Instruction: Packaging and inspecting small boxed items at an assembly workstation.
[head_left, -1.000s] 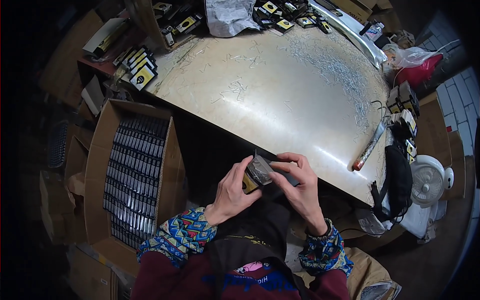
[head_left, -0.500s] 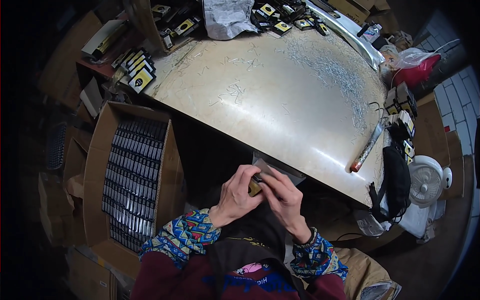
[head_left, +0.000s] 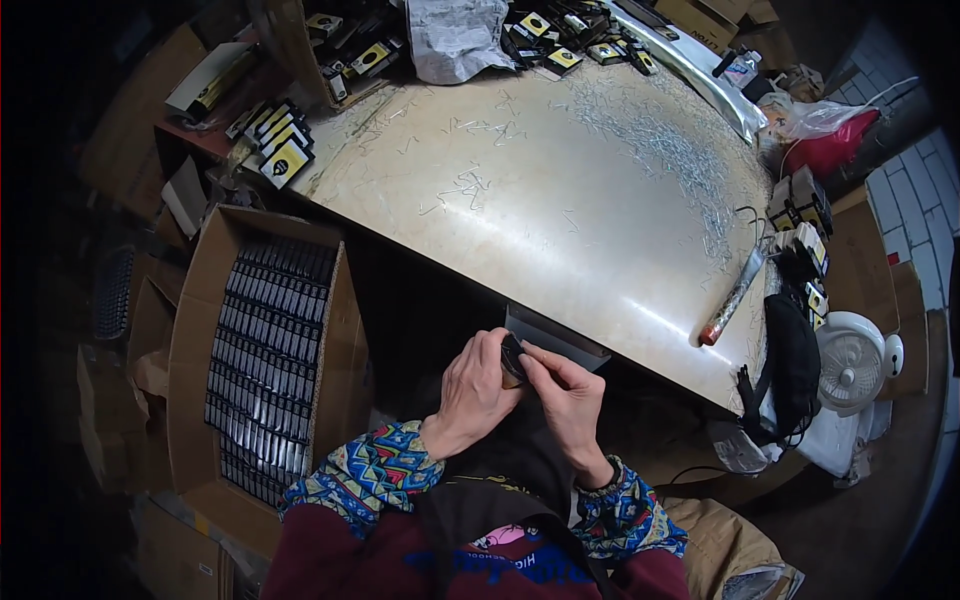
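Across the upper half spreads the table [head_left: 560, 230], its near edge slanting down to the right. To the person's left stands an open carton [head_left: 195, 350] packed with close rows of small dark packs [head_left: 270, 345]. By the table's right end is a white fan [head_left: 852, 362], and a grey tray [head_left: 565, 338] juts from under the near edge.

Between tray and apron [head_left: 455, 520], clear of the table, the left hand [head_left: 470, 388] is curled around a box [head_left: 513, 362], fingers and thumb drawn in so that it is held up. The right hand [head_left: 568, 395] meets the box from the other side, thumb and fingers bent close together, tips at its upper end; whether they pinch a flap or merely press, I cannot tell.

From this, the step in hand seems to be closing the box's end. The next move, I judge, calls for a steady left hold and a small, square push of the right thumb, light enough not to crease the box.

The box itself is small and largely covered by fingers: a black face shows, tilted, with a dull yellow patch lower down. What it contains is hidden; it looks like thin, stiff card. Smallest are the pins [head_left: 680, 160], bent silvery wires, heaped toward the table's far right and scattered farther left.
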